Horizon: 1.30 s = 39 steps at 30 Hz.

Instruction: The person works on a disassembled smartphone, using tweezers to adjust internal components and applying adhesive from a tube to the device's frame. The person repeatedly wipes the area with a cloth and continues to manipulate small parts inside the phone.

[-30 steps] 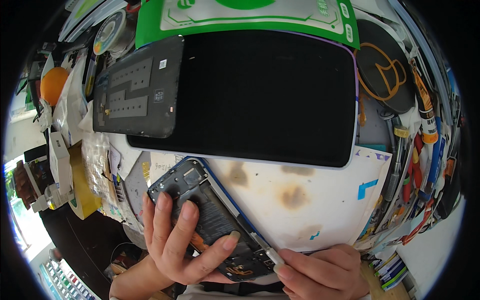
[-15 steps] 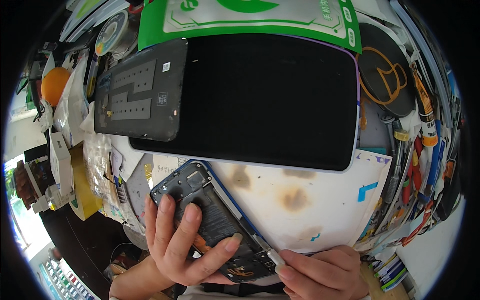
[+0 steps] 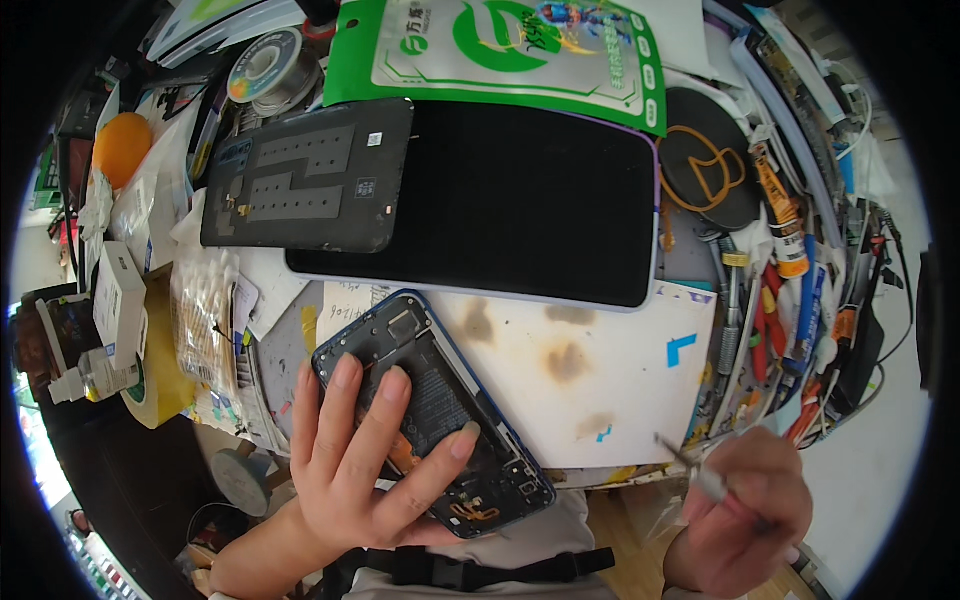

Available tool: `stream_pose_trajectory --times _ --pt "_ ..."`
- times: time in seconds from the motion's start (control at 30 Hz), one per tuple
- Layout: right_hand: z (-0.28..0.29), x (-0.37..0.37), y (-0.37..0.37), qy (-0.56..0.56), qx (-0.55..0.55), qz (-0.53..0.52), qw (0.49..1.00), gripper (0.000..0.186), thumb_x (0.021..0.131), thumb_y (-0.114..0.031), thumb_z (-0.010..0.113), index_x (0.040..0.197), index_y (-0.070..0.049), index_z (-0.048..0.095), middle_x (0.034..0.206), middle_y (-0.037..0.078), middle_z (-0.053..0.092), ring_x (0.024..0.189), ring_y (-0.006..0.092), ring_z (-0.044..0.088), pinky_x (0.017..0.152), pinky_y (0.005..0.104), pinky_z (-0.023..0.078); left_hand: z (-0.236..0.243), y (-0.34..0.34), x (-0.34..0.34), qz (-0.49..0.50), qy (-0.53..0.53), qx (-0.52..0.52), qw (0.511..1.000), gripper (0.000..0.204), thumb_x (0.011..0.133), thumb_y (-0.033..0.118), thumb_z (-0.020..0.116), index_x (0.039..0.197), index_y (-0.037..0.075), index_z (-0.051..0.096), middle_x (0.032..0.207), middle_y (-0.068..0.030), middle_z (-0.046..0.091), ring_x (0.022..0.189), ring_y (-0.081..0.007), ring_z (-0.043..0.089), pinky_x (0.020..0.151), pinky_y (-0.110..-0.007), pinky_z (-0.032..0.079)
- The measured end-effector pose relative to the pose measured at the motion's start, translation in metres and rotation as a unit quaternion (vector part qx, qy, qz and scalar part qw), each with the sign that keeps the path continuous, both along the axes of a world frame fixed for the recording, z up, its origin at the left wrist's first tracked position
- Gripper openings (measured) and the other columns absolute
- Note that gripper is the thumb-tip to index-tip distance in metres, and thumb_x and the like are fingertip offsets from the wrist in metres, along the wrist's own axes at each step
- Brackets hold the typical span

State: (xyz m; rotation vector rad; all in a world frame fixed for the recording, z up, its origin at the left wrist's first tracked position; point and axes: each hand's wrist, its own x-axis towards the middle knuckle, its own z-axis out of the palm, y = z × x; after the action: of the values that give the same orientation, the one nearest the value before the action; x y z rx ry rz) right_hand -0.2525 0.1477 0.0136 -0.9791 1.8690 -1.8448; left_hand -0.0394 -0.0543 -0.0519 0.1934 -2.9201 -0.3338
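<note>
My left hand (image 3: 365, 455) lies flat over an opened blue-framed phone (image 3: 440, 400), pinning it against a stained white sheet (image 3: 590, 380); the phone's back is off and its dark insides and an orange flex show. My right hand (image 3: 745, 515) is low on the right, away from the phone, closed on a thin metal tool (image 3: 690, 468) that points up and left. The removed black back cover (image 3: 305, 180) lies at the upper left, overlapping a large black pad (image 3: 520, 200).
A green and white pouch (image 3: 500, 50) lies at the top. Pliers, screwdrivers and tubes (image 3: 790, 290) crowd the right side. Left: a bag of cotton swabs (image 3: 200, 320), a yellow tape roll (image 3: 160, 370), small boxes (image 3: 115, 290), a solder spool (image 3: 265, 75), an orange ball (image 3: 122, 145).
My right hand has pulled away from the phone's lower corner toward the right, taking the metal tool with it. My left hand stays on the phone.
</note>
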Motion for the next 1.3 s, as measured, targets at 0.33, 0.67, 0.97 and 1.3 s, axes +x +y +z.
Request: stream_pose_trajectory --times 0.33,0.67,0.97,1.3 --pt "0.008 0.028 -0.016 0.185 0.040 0.334 0.923 0.031 0.083 -0.015 0.078 0.105 0.005 0.074 0.100 0.019 0.073 0.071 0.0268 0.071 0.056 0.0341 0.053 0.028 0.002 0.023 -0.057 0.118 0.102 0.986 0.070 0.083 0.069 0.072 0.136 0.024 0.066 0.139 -0.0188 0.059 0.136 -0.0432 0.051 0.115 -0.070 0.030" --pt "-0.016 0.066 0.000 0.160 -0.005 0.323 0.933 0.033 0.083 -0.016 0.080 0.110 0.001 0.074 0.101 0.011 0.072 0.069 0.0222 0.068 0.055 0.0320 0.052 0.051 0.018 0.047 -0.101 0.090 0.025 0.990 0.026 0.078 0.029 0.089 0.097 0.016 0.076 0.087 0.0067 0.065 0.084 -0.0120 0.064 0.071 -0.030 0.044" --pt "0.007 0.031 0.016 0.135 0.080 0.117 0.981 0.023 0.087 -0.013 0.074 0.109 -0.004 0.074 0.100 0.014 0.075 0.075 0.0248 0.070 0.065 0.0337 0.054 0.041 -0.020 0.074 0.042 0.096 0.008 0.994 0.042 0.075 0.039 0.090 0.094 0.006 0.075 0.070 0.0028 0.055 0.068 -0.0147 0.059 0.064 -0.031 0.042" --pt "-0.032 0.042 0.028 0.241 0.124 0.098 0.958 0.033 0.080 -0.008 0.080 0.111 -0.001 0.074 0.103 0.012 0.074 0.075 0.0233 0.072 0.061 0.0309 0.055 0.033 0.006 0.039 0.041 0.024 0.020 0.999 0.085 0.088 0.078 0.060 0.138 0.009 0.064 0.142 -0.0302 0.056 0.132 -0.0482 0.053 0.109 -0.058 0.043"
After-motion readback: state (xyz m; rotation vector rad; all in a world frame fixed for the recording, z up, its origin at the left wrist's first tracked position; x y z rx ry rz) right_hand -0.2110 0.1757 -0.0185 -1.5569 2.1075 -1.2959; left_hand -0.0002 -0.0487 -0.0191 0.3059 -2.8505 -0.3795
